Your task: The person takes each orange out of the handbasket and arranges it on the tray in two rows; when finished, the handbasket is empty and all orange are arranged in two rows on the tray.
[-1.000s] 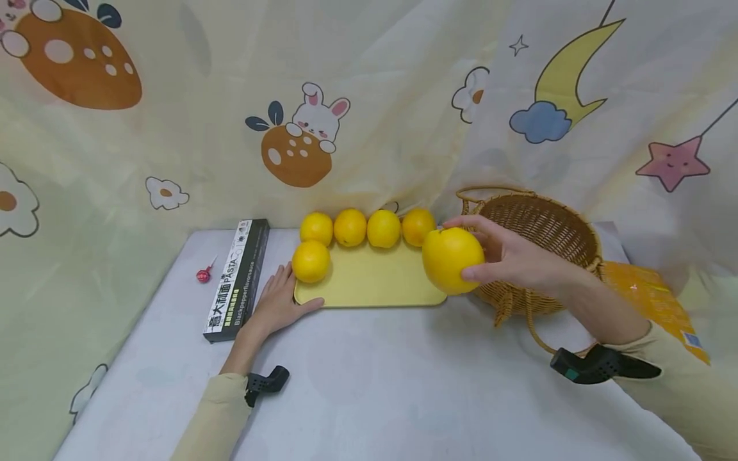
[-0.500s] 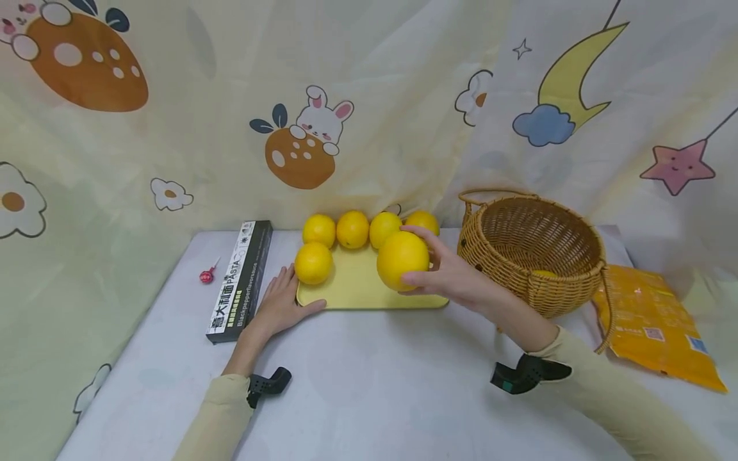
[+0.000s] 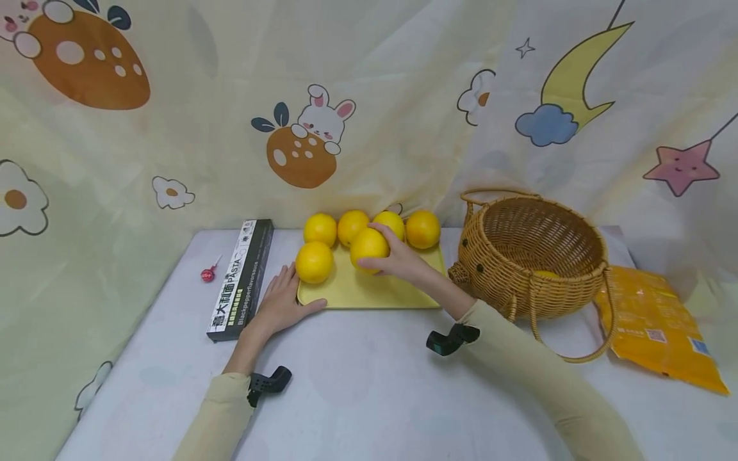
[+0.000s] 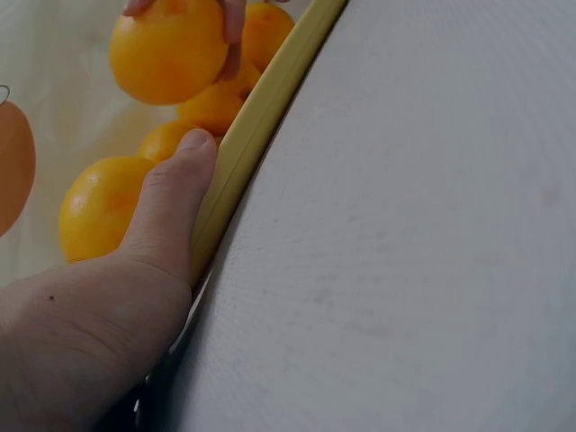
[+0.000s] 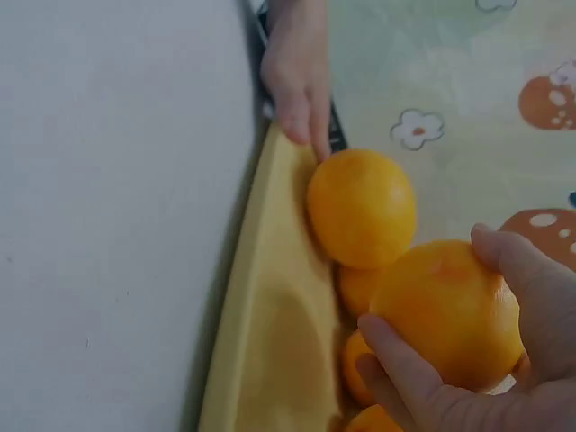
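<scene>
My right hand [image 3: 400,259] grips a yellow-orange orange [image 3: 369,251] over the yellow tray [image 3: 369,294]; its thumb and fingers are round the fruit in the right wrist view [image 5: 445,315]. Four-sided and shallow, the tray bears a back row of several oranges [image 3: 423,229]. One more orange [image 3: 314,262] sits in front of that row at the left. My left hand [image 3: 280,306] rests at the tray's left end, fingers straight along the side and thumb [image 4: 175,193] on the front rim. Whether the held orange touches the tray is hard to tell.
A wicker basket [image 3: 501,288] with something yellow inside stands right of the tray. Beside it lies an orange packet [image 3: 663,326]. Left of my left hand are a black-and-white pasta box [image 3: 241,282] and a red lollipop [image 3: 208,274]. A printed cloth [image 3: 403,128] hangs behind.
My right hand has carried the orange leftward from in front of the basket to over the tray, beside the front-left orange. The left hand has stayed at the tray's left end.
</scene>
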A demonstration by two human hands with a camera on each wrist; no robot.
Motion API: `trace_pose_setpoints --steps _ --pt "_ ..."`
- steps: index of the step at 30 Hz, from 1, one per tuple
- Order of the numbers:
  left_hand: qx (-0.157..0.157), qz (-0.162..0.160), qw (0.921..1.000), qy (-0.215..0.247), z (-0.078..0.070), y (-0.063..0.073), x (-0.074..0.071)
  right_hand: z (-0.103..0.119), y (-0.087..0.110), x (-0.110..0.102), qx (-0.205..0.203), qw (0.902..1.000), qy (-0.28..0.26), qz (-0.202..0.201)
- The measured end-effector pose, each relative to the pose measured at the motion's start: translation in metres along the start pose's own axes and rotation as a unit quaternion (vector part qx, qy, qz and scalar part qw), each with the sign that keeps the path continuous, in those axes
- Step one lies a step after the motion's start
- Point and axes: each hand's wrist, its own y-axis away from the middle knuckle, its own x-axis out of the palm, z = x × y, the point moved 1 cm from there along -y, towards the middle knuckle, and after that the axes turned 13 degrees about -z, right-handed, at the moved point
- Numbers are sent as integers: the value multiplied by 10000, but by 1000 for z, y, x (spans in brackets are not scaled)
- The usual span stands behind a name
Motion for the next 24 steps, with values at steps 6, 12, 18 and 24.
trace_pose_setpoints --steps 6,12,18,24 --pt "49 -10 10000 -23 -1 1 -1 -11 -20 18 143 9994 147 290" --pt "55 -9 10000 -34 -1 1 0 -11 -27 30 93 9982 496 327" --pt "9 46 10000 -48 -2 0 2 -10 -27 36 15 9952 943 270" --pt "-9 38 10000 -34 -1 0 1 -9 -27 37 -79 9940 1079 183"
